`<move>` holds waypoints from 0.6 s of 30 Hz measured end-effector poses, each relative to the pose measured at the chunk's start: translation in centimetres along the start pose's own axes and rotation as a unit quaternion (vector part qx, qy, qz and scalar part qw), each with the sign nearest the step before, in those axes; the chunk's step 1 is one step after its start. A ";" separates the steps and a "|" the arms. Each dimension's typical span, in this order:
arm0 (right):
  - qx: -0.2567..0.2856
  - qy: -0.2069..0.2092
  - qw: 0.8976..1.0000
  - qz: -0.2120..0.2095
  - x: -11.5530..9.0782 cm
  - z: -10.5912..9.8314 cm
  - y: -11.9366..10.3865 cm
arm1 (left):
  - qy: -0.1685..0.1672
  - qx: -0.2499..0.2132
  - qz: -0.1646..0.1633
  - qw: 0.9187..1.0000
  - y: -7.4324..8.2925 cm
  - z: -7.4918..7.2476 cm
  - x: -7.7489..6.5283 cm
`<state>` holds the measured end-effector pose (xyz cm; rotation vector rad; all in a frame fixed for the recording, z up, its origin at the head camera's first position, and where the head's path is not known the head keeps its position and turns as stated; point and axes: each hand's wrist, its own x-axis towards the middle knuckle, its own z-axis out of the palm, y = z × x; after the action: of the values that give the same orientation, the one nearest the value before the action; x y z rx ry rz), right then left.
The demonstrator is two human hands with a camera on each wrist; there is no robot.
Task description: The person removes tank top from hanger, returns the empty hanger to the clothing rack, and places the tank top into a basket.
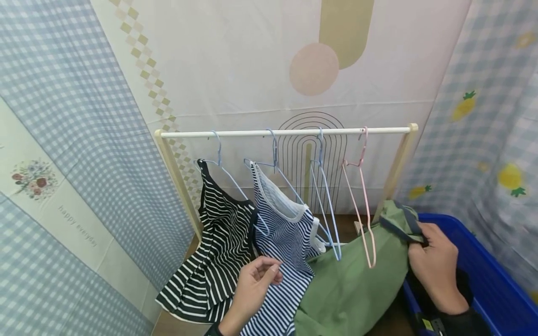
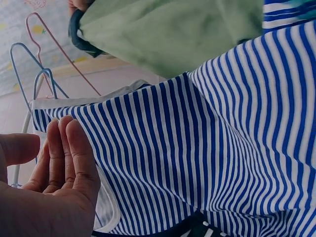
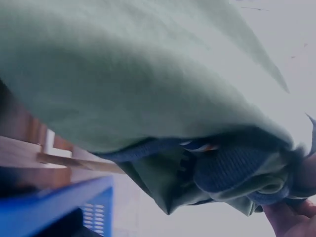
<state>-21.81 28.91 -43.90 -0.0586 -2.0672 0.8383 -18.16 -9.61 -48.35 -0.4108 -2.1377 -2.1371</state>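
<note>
My right hand (image 1: 435, 266) grips a green top (image 1: 349, 287) by its dark ribbed trim, at the right end of the rack. The top's body spreads down and leftward behind the pink hanger (image 1: 364, 210); in the right wrist view the dark trim (image 3: 232, 168) is bunched at the fingers. My left hand (image 1: 256, 284) holds nothing, its fingers loosely bent, in front of a blue-and-white striped tank top (image 1: 279, 238). That tank top hangs on a blue hanger. Left of it, a black-and-white striped top (image 1: 218, 238) hangs on another blue hanger.
A white rail (image 1: 244, 133) on cream posts carries the hangers. A bare blue hanger (image 1: 325, 196) hangs between the blue-striped tank top and the pink hanger. A blue basket (image 1: 487, 275) stands at the right, beside my right forearm. Patterned cloth (image 1: 235, 56) surrounds the rack.
</note>
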 end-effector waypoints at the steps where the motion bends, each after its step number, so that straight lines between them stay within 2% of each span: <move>1: 0.005 0.011 1.000 -0.003 0.3 -0.2 0.0 | -0.001 0.001 0.001 1.000 -0.1 0.0 0.0; 8: 0.039 0.090 0.995 -0.013 2.9 -2.1 0.1 | 0.003 0.003 -0.024 1.000 -0.4 0.1 -0.2; 11: 0.065 0.110 0.992 -0.016 4.1 -2.8 -0.1 | 0.004 0.001 -0.033 0.999 -0.5 0.1 -0.3; 18: 0.027 0.148 0.988 -0.037 7.5 -4.4 -1.4 | 0.003 0.001 -0.036 0.999 -0.7 0.0 -0.3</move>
<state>-22.76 32.70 -36.01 -0.0707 -1.7569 0.7886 -18.08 -9.60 -49.06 -0.3324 -2.1834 -2.1697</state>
